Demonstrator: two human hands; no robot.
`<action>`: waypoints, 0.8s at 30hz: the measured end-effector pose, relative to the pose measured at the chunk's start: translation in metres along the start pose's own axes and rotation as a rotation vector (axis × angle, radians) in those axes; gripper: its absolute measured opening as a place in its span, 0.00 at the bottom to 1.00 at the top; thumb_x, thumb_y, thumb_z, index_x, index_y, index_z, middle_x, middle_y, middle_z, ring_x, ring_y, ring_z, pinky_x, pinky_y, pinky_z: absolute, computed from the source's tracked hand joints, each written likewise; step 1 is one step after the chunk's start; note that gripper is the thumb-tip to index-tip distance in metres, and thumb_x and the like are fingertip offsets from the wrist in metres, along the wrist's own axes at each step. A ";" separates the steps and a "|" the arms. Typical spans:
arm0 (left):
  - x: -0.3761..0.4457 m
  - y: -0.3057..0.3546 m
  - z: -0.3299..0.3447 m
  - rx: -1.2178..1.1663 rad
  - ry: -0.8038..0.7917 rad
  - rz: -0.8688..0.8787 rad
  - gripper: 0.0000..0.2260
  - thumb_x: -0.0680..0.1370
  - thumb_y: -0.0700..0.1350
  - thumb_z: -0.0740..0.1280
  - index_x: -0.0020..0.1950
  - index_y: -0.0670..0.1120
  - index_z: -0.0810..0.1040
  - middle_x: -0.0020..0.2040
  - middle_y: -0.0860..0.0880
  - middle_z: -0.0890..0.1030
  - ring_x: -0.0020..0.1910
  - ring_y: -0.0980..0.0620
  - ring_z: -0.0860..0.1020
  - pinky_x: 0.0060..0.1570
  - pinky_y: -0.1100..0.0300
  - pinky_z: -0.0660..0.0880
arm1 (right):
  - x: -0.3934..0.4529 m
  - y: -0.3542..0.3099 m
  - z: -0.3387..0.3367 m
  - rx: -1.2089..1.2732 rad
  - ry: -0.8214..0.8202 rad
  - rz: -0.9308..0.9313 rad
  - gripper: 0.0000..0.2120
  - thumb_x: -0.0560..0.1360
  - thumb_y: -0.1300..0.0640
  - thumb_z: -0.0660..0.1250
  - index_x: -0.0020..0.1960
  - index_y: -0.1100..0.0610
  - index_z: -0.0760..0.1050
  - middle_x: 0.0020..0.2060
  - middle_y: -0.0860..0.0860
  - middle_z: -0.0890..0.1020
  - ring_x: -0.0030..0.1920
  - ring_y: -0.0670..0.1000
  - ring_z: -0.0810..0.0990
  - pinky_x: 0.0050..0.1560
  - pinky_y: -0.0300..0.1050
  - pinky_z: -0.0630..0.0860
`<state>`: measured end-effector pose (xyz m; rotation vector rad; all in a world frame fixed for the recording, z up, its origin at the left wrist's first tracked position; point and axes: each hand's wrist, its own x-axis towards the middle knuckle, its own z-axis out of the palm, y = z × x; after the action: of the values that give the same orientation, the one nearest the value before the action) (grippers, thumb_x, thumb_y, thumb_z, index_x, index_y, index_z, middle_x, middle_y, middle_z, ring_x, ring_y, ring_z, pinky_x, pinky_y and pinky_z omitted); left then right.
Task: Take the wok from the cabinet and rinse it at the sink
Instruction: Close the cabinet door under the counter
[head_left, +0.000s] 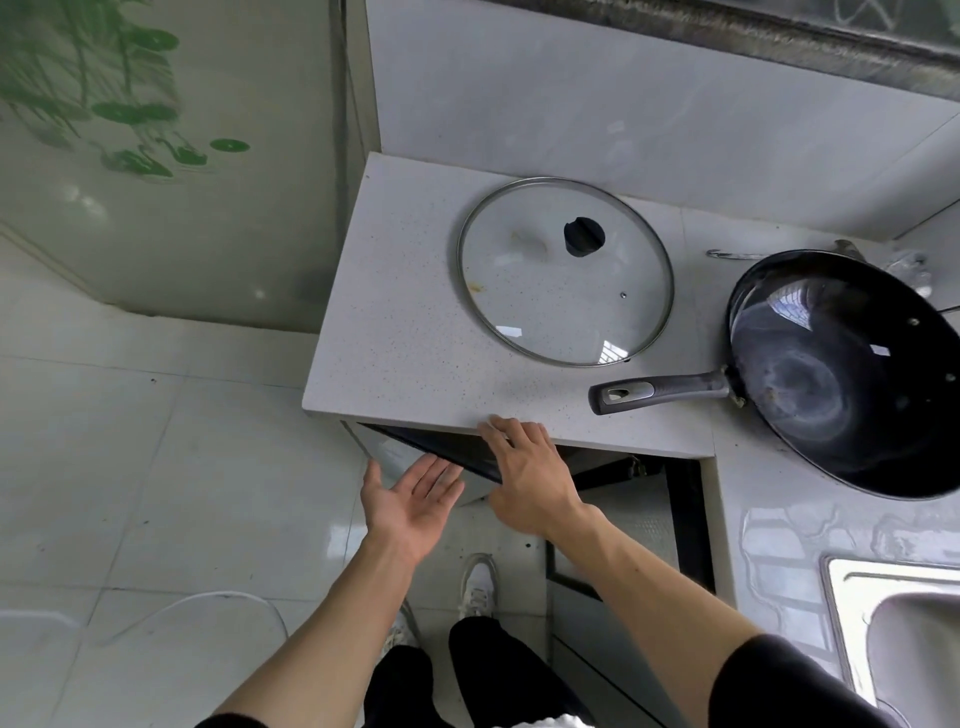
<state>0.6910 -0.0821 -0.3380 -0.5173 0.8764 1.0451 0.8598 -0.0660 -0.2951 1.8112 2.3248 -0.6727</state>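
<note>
Speckled countertop (415, 332) holding wok (841, 374), both grips open (fingers straight), right hand (530, 467) touching cabinet door (441, 447), left hand (410, 499) beside

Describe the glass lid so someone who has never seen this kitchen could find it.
Start at the speckled countertop above the open cabinet. The glass lid lies flat there, left of the black wok. It alone is transparent, metal-rimmed, with a black knob.
</note>
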 end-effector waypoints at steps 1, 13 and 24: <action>0.002 -0.001 0.002 -0.004 -0.001 0.003 0.37 0.77 0.67 0.54 0.66 0.34 0.71 0.64 0.35 0.76 0.64 0.36 0.74 0.71 0.41 0.64 | 0.000 0.000 0.000 0.003 0.004 0.001 0.40 0.70 0.58 0.66 0.79 0.52 0.54 0.76 0.50 0.59 0.75 0.54 0.56 0.78 0.51 0.46; 0.011 -0.005 0.041 -0.121 0.021 0.033 0.38 0.77 0.67 0.52 0.70 0.34 0.66 0.68 0.34 0.71 0.69 0.36 0.69 0.72 0.43 0.62 | 0.002 0.001 0.000 0.015 0.001 0.011 0.39 0.71 0.57 0.65 0.79 0.52 0.55 0.76 0.49 0.60 0.74 0.54 0.57 0.78 0.52 0.47; 0.017 -0.005 0.036 0.018 -0.036 0.080 0.37 0.77 0.68 0.51 0.72 0.38 0.65 0.68 0.38 0.72 0.70 0.41 0.69 0.72 0.43 0.61 | 0.001 -0.001 0.000 0.029 0.006 0.025 0.37 0.71 0.58 0.64 0.78 0.53 0.55 0.75 0.50 0.60 0.74 0.54 0.57 0.78 0.52 0.47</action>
<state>0.7128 -0.0495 -0.3316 -0.4496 0.8795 1.1152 0.8584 -0.0651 -0.2952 1.8533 2.3043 -0.7014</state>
